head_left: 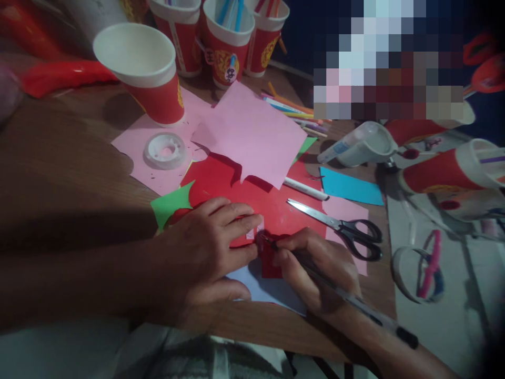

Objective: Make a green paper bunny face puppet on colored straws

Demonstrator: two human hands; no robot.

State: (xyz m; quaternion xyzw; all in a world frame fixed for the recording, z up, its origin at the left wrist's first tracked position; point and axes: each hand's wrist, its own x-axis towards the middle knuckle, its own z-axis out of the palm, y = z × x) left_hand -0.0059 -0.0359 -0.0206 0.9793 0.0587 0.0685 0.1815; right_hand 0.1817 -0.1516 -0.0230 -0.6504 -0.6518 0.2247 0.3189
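Note:
My left hand (221, 242) lies flat with its fingers stretched out over red paper (272, 208) on the table. Small pink paper pieces (250, 234) show by its fingertips. My right hand (319, 263) is closed round a pen (366, 310), whose tip points at the small pink paper near my left fingers. Light blue paper (268, 295) is partly covered by both hands. Scissors (335, 226) with black handles lie just beyond my right hand. A white marker (305, 188) and a larger pink sheet (252, 131) rest on the red paper.
A red and white paper cup (145, 73) and a tape roll (164, 150) stand on pink paper at the left. Several cups holding sticks (229, 37) are at the back. Green paper (171, 202), blue paper (351, 187) and tipped cups (445, 166) lie around.

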